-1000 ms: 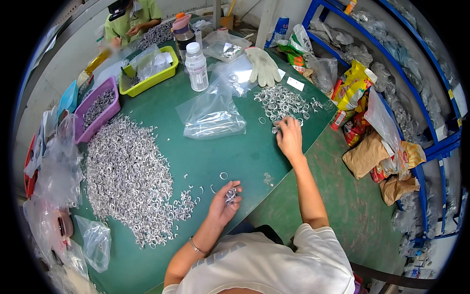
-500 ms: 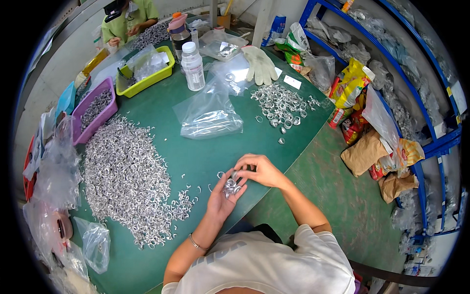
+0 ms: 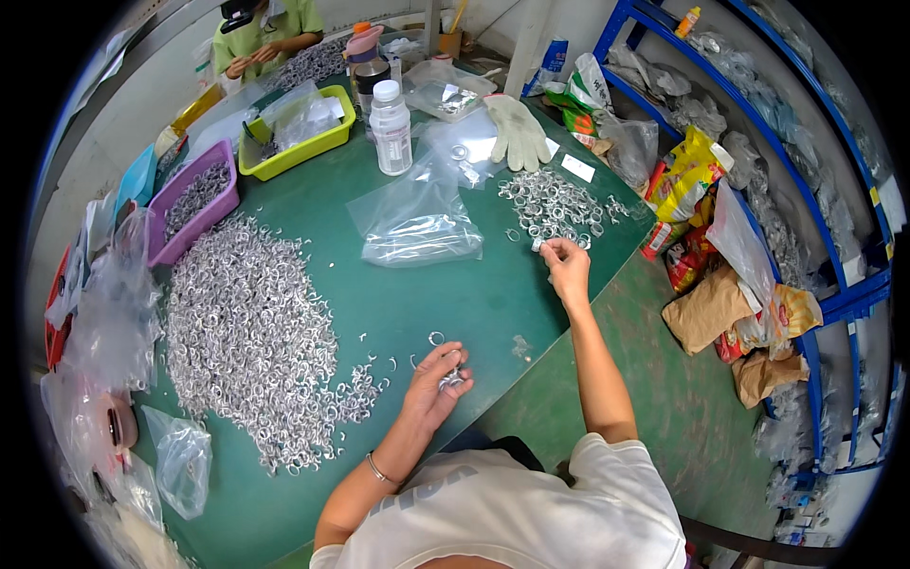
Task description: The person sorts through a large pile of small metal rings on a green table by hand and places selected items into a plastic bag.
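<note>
My left hand (image 3: 436,384) is raised over the near edge of the table, its fingers curled around several silvery metal rings (image 3: 451,378). Beside its fingertips a loose ring (image 3: 436,338) lies on the green tabletop. My right hand (image 3: 568,269) reaches to the near side of a smaller pile of rings (image 3: 550,201), with thumb and fingers pinched together. A small bright ring (image 3: 538,244) shows at those fingertips, partly hidden by them. To the left spreads a large heap of small curved metal pieces (image 3: 251,332), with strays toward my left hand.
Clear plastic bags (image 3: 422,228) lie mid-table, by a white bottle (image 3: 391,128) and a pale glove (image 3: 518,133). A yellow-green basket (image 3: 299,142) and a purple basket (image 3: 194,204) stand at the far left. A co-worker (image 3: 270,38) sits beyond. Blue shelving (image 3: 825,299) lines the right.
My right hand has gone from my left palm out to the smaller ring pile. My left hand's fingers have curled over the rings, and it has turned slightly.
</note>
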Action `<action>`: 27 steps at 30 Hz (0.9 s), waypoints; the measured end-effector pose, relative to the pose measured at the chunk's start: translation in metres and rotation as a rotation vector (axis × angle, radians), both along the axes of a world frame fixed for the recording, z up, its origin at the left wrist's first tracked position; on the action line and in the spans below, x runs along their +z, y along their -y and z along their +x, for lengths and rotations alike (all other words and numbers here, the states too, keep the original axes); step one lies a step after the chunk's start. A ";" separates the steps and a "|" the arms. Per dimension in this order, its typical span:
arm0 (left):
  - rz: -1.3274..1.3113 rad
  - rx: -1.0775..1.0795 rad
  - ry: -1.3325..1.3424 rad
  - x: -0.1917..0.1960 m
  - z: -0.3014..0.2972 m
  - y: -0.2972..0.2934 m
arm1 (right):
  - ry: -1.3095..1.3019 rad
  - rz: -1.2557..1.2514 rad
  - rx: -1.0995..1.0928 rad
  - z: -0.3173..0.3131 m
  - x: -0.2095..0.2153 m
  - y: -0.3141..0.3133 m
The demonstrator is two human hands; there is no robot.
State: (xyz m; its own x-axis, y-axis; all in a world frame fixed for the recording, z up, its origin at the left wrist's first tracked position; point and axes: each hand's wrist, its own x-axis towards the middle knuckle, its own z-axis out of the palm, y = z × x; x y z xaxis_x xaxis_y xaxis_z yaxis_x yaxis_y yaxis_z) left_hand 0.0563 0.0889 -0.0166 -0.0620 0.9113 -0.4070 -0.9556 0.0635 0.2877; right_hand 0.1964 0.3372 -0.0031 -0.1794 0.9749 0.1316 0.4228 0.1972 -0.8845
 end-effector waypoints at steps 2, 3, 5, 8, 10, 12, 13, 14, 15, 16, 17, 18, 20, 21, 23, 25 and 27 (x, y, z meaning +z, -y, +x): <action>0.039 -0.025 0.029 -0.006 -0.002 0.002 | -0.331 -0.169 0.148 0.002 -0.005 0.005; 0.042 -0.031 0.046 -0.007 -0.004 0.003 | -0.379 -0.281 0.175 0.002 0.004 0.012; -0.016 -0.020 0.032 0.000 -0.004 0.000 | -0.406 -0.361 0.203 0.003 0.014 0.017; -0.145 0.019 -0.070 0.021 0.004 -0.003 | -0.585 -0.521 0.232 0.009 0.018 0.009; -0.144 0.030 -0.148 0.022 0.006 -0.003 | -0.644 -0.580 0.369 0.008 0.022 0.013; -0.098 0.037 -0.199 0.021 0.006 0.000 | -0.697 -0.654 0.513 0.006 0.024 0.025; -0.075 0.042 -0.224 0.021 0.006 0.000 | -0.694 -0.661 0.529 0.003 0.028 0.032; -0.077 0.059 -0.320 0.024 0.006 -0.001 | -0.689 -0.667 0.563 0.002 0.030 0.040; -0.083 0.079 -0.418 0.031 0.008 -0.004 | -0.685 -0.678 0.601 0.000 0.032 0.048; -0.091 0.098 -0.516 0.037 0.009 -0.007 | -0.681 -0.688 0.638 -0.002 0.033 0.057; -0.050 0.119 -0.581 0.041 0.010 -0.012 | -0.665 -0.705 0.658 -0.004 0.035 0.065; -0.009 0.138 -0.645 0.044 0.011 -0.016 | -0.635 -0.702 0.690 -0.005 0.031 0.071; 0.035 0.148 -0.790 0.052 0.011 -0.020 | -0.580 -0.689 0.745 -0.006 0.025 0.085; 0.043 0.140 -0.868 0.057 0.011 -0.023 | -0.516 -0.677 0.744 -0.009 0.032 0.094; -0.027 0.126 -1.004 0.059 0.012 -0.025 | -0.451 -0.623 0.736 -0.017 0.038 0.106; 0.095 0.281 -1.448 0.047 0.007 -0.025 | -0.411 -0.556 0.749 -0.015 0.039 0.110; 0.180 0.381 -1.605 0.044 0.007 -0.024 | -0.326 -0.530 0.764 -0.011 0.039 0.111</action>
